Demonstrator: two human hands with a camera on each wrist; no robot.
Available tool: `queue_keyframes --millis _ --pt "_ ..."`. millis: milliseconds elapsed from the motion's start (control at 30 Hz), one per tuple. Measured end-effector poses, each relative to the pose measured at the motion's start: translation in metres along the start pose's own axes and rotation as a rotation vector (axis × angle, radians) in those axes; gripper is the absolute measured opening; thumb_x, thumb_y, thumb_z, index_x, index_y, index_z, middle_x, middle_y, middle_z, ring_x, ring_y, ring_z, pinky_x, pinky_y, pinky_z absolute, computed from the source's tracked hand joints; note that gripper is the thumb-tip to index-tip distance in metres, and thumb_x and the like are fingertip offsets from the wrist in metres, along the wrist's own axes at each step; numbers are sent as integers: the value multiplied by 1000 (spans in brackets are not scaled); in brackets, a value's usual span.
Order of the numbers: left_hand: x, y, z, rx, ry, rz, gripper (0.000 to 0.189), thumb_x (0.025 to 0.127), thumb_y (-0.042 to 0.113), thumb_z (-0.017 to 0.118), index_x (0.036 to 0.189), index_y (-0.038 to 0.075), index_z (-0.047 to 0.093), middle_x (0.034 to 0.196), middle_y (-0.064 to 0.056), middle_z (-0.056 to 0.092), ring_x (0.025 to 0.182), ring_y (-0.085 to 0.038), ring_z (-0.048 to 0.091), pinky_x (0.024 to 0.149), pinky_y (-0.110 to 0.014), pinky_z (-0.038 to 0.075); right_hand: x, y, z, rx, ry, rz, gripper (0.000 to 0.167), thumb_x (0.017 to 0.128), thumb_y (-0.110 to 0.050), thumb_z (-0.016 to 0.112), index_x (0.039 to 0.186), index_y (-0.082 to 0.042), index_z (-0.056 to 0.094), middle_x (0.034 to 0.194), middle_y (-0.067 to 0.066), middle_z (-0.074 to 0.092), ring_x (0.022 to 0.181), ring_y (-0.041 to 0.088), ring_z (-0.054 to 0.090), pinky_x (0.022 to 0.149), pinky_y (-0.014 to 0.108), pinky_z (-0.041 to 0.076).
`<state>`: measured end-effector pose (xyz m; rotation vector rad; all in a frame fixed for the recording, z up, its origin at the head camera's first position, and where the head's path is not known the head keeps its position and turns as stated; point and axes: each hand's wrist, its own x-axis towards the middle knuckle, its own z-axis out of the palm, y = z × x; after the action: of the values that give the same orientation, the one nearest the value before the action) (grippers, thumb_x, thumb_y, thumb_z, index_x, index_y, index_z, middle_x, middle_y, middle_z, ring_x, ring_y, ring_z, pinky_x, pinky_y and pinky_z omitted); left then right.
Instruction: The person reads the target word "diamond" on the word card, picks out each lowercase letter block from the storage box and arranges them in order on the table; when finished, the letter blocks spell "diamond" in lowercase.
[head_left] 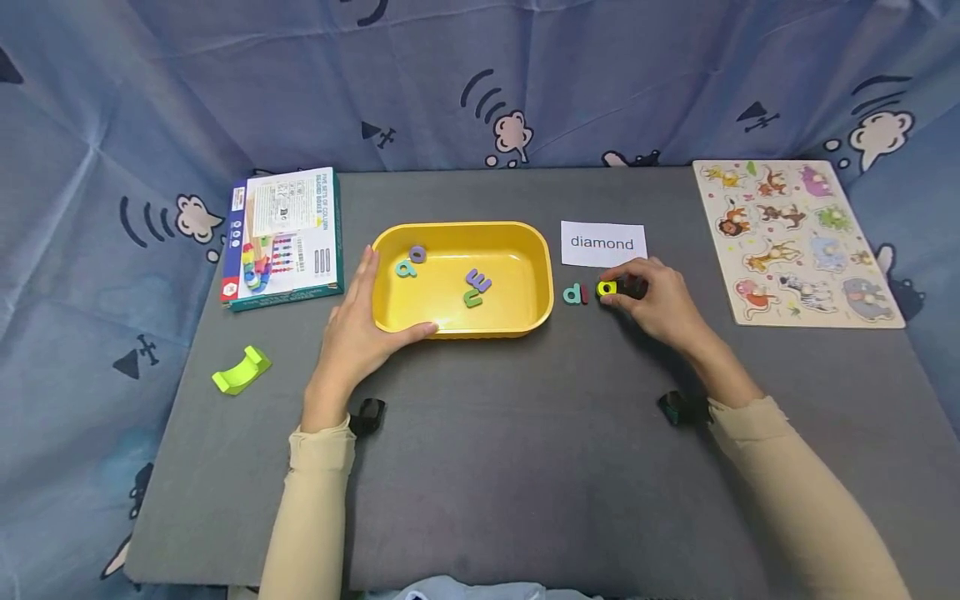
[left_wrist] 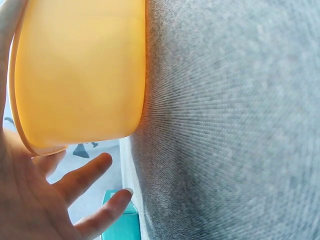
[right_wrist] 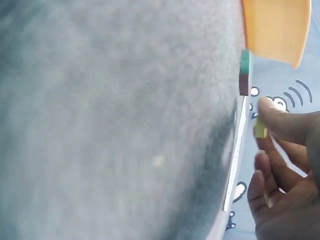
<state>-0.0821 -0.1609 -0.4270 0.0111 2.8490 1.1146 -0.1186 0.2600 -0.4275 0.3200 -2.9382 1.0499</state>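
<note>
My left hand [head_left: 358,333] rests spread against the left near corner of a yellow plastic tray [head_left: 546,287], thumb along the near rim and fingers beside the left wall. Inside the tray lie a purple letter o [head_left: 417,254], a teal letter [head_left: 406,269], a purple m [head_left: 477,281] and a green n-shaped letter [head_left: 472,298]. Between thumb and fingertips my right hand [head_left: 663,304] pinches a small yellow letter [head_left: 607,288] just above the table or on it; which letter is unclear. To its left sit a teal d [head_left: 572,294] and a narrow red letter [head_left: 584,294].
A white card [head_left: 603,243] printed "diamond" lies behind the letters. At the right back is a wooden animal puzzle board [head_left: 798,242]. A boxed toy set [head_left: 281,237] lies left of the tray, with a lime-green curved block [head_left: 242,370] nearer on the grey table [head_left: 525,467].
</note>
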Motion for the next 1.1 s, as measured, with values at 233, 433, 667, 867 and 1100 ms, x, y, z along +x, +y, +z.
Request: queue_keyframes --millis 233,433,667,867,1100 --pt "0 0 1 1 3 5 129 74 74 84 171 39 6 178 19 4 163 -28 27 124 -70 23 3 6 5 12 3 -57 25 85 -1 87 109 -3 81 101 14 71 91 26 53 78 32 37" --pt "0 0 1 2 4 6 130 74 73 85 171 38 6 178 18 4 163 -28 27 123 -72 23 4 5 5 15 -62 -36 23 86 -4 88 107 -3 81 102 16 69 92 27 53 81 35 37" --pt "0 0 1 -1 9 12 129 74 72 85 172 38 8 178 19 5 163 -27 27 122 -70 26 5 4 5 18 -73 -40 23 87 -4 87 109 -3 81 103 15 68 91 26 52 78 30 36" --pt "-1 0 0 1 7 9 129 74 73 84 171 39 6 178 19 5 163 -27 27 123 -70 25 5 3 5 19 -89 -27 26 86 -3 87 111 -2 79 106 16 68 94 29 54 80 34 39" --pt "0 0 1 1 8 9 129 74 74 84 171 40 5 178 19 4 162 -28 28 122 -70 25 13 -17 1 40 2 -33 37 81 -2 91 116 -2 77 109 17 71 99 31 57 80 34 40"
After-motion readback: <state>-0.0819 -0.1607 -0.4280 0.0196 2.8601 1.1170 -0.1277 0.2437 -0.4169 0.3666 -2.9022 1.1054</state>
